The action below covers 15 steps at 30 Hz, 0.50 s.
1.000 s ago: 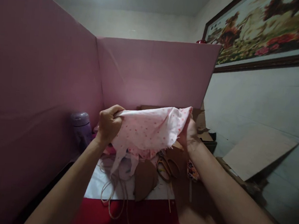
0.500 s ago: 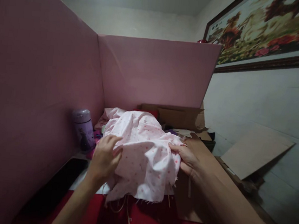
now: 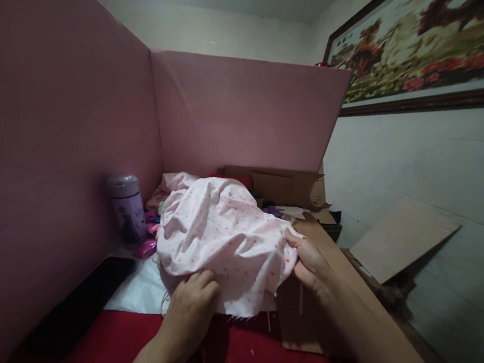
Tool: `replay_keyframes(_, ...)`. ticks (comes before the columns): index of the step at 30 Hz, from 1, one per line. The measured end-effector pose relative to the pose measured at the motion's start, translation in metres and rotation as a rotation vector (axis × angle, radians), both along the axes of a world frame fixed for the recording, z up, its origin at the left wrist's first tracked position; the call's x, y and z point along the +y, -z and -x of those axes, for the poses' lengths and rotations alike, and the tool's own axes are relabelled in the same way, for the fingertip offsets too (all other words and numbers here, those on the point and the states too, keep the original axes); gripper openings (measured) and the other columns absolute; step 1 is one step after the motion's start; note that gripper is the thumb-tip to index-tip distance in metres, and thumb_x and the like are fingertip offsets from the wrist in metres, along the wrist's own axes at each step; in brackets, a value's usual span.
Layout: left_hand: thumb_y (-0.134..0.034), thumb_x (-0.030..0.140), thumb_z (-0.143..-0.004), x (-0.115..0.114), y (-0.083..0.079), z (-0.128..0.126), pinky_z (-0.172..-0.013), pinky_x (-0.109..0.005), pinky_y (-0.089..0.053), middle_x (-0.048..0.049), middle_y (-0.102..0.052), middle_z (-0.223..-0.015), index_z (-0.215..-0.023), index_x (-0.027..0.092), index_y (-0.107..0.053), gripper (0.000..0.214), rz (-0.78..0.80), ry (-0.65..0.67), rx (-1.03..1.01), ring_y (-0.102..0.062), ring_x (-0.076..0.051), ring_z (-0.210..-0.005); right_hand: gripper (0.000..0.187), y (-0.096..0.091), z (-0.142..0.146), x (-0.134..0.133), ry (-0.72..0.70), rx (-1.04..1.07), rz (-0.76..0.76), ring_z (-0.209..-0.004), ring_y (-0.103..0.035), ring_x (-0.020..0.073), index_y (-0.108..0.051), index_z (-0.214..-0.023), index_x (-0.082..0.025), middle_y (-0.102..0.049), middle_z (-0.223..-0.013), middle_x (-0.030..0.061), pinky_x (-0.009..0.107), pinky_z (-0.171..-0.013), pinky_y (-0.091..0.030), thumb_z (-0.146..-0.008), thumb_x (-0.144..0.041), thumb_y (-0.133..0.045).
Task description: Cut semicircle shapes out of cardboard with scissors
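Note:
A piece of white-pink fabric [image 3: 224, 225] with small red dots and a frayed front edge lies in a rumpled heap before me. My right hand [image 3: 309, 262] grips its right side, thumb on top and fingers underneath. At the front left edge of the fabric, my left hand [image 3: 194, 299] is closed with the knuckles up; the edge meets its curled fingers, and the fingertips are hidden. Thin string hangs near this hand. Beneath the fabric, a white sheet [image 3: 137, 288] lies on a red surface [image 3: 116, 335].
On the left stand a purple bottle [image 3: 127, 207] and a pink packet [image 3: 145, 248], with a black flat object [image 3: 84, 303] nearer me. Pink panels [image 3: 248, 113] rise left and behind. Cardboard [image 3: 306, 319] lies at the right, and another board [image 3: 405, 240] leans by the wall.
My left hand has moved right and toward me, from the fabric's left side to its front edge. The fabric's front left corner is now drawn in. My right hand still grips the right side.

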State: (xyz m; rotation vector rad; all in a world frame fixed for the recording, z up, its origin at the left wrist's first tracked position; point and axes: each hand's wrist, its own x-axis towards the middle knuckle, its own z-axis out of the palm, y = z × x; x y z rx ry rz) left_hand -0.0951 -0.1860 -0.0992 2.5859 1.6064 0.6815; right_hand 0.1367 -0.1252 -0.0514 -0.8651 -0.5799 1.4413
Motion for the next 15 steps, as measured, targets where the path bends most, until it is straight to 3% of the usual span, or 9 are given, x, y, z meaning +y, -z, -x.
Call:
replay_keyframes(3, -0.035, 0.018, -0.087, 0.000, -0.002, 0.007, -0.078, -0.035, -0.043, -0.0075, -0.060, -0.098, -0.091, 0.021, -0.057, 0.022, 0.065, 0.104, -0.174, -0.055, -0.020, -0.089, 0.018, 0.001, -0.004, -0.002, 0.008, -0.001, -0.005, -0.078, -0.067, 0.0202, -0.063, -0.093, -0.018, -0.071, -0.078, 0.0062, 0.033, -0.073, -0.056, -0.085, -0.014, -0.047)
replay_keyframes(6, -0.048, 0.024, -0.081, -0.003, -0.001, 0.001, -0.081, -0.035, -0.043, -0.0081, -0.058, -0.107, -0.101, 0.021, -0.054, 0.021, 0.114, 0.177, -0.144, -0.053, -0.022, -0.096, 0.019, 0.001, -0.003, 0.000, 0.001, 0.000, -0.020, -0.082, -0.067, 0.0210, -0.062, -0.098, -0.015, -0.070, -0.086, 0.0093, 0.034, -0.076, -0.055, -0.086, -0.017, -0.047)
replay_keyframes(8, -0.052, 0.021, -0.076, -0.002, 0.003, -0.006, -0.079, -0.037, -0.043, -0.0079, -0.059, -0.104, -0.096, 0.021, -0.057, 0.020, 0.122, 0.126, 0.005, -0.053, -0.025, -0.096, 0.020, -0.001, 0.000, 0.000, 0.005, 0.005, -0.026, -0.083, -0.066, 0.0210, -0.061, -0.098, -0.013, -0.070, -0.089, 0.0114, 0.034, -0.077, -0.054, -0.088, -0.017, -0.044)
replay_keyframes(11, -0.041, 0.009, -0.076, 0.005, 0.008, -0.010, -0.074, -0.035, -0.042, -0.0076, -0.062, -0.092, -0.079, 0.019, -0.060, 0.022, 0.101, 0.021, 0.095, -0.055, -0.024, -0.089, 0.021, -0.007, 0.004, -0.004, 0.011, 0.017, -0.024, -0.085, -0.066, 0.0204, -0.060, -0.097, -0.012, -0.070, -0.089, 0.0117, 0.032, -0.078, -0.053, -0.090, -0.018, -0.041)
replay_keyframes(15, -0.038, 0.003, -0.070, 0.013, 0.001, 0.006, -0.072, -0.028, -0.042, -0.0027, -0.063, -0.085, -0.079, 0.021, -0.057, 0.028, 0.149, 0.070, -0.199, -0.057, -0.018, -0.081, 0.018, -0.009, -0.001, -0.014, -0.042, -0.018, -0.008, -0.080, -0.066, 0.0197, -0.058, -0.101, -0.013, -0.070, -0.088, 0.0103, 0.032, -0.074, -0.055, -0.088, -0.020, -0.047)
